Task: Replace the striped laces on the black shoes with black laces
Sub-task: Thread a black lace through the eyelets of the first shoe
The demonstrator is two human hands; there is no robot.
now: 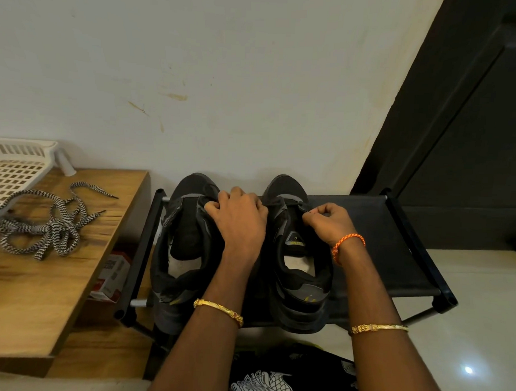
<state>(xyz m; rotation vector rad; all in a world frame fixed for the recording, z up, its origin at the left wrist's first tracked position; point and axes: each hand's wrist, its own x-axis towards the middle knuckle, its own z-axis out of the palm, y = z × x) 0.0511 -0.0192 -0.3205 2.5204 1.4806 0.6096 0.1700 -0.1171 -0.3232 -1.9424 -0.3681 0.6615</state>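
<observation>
Two black shoes stand side by side on a black fabric shoe rack (395, 238), toes toward the wall. My left hand (238, 221) lies between them with its fingers curled over the left shoe (185, 245) at the tongue. My right hand (326, 221) pinches a thin black lace at the eyelets of the right shoe (300, 284). The striped black-and-white laces (42, 225) lie in a loose tangle on the wooden table at the left.
A wooden table (43, 290) stands left of the rack, with a white plastic basket (15, 169) at its back. A small red-and-white box (110, 275) sits below, between table and rack. A dark door (458, 129) is at the right, a white wall behind.
</observation>
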